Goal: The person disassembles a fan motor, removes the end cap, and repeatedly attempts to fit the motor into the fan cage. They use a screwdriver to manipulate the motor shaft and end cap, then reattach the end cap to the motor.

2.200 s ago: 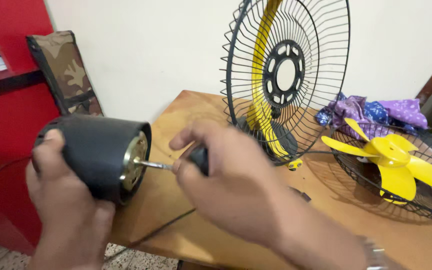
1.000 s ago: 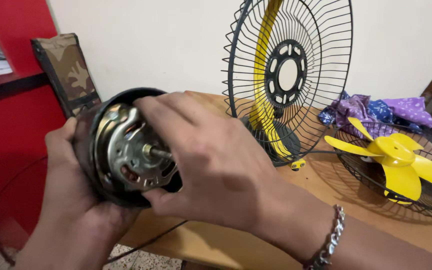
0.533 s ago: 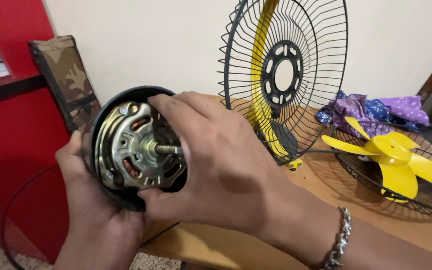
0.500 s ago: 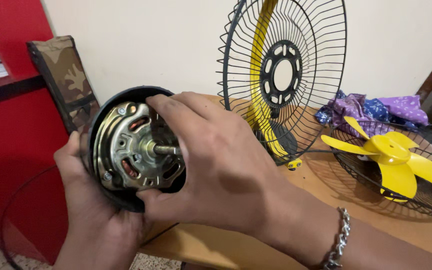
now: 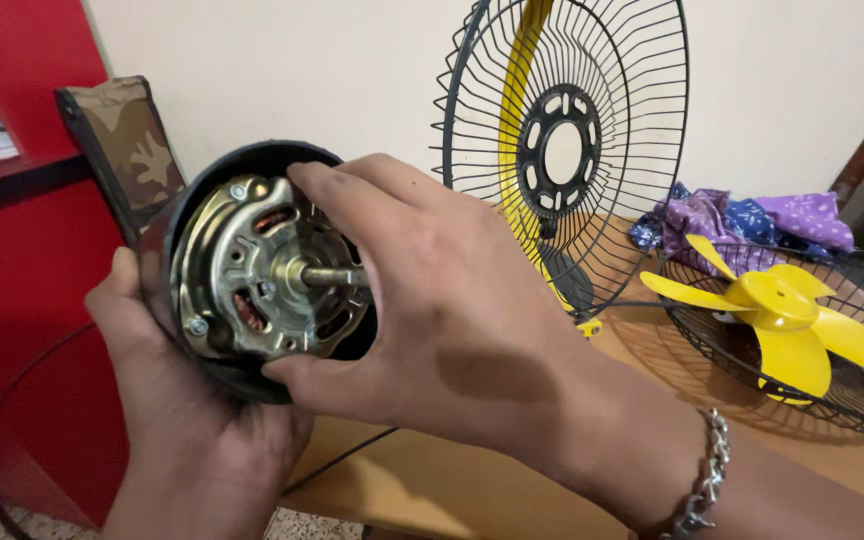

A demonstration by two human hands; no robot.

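Observation:
My left hand [image 5: 187,420] cups a black round motor housing [image 5: 252,160] from below and behind. Inside it sits a brass-coloured fan motor [image 5: 252,270] with its steel shaft [image 5: 330,274] pointing toward me. My right hand [image 5: 432,310] reaches over the open face, fingers on the motor's upper edge and thumb on its lower rim, gripping the motor. A silver chain bracelet [image 5: 704,470] is on my right wrist.
A black wire fan guard [image 5: 562,150] with a yellow stand stands upright on the wooden table [image 5: 422,480]. To the right lie a second guard [image 5: 852,400] with a yellow fan blade [image 5: 782,320] and purple cloth [image 5: 742,215]. A red cabinet [image 5: 22,300] and camouflage bag [image 5: 117,140] are on the left.
Earlier my right hand drove a screwdriver into the housing's back. Since then the housing was turned open face toward me, the screwdriver is gone from view, and my right hand now grips the motor.

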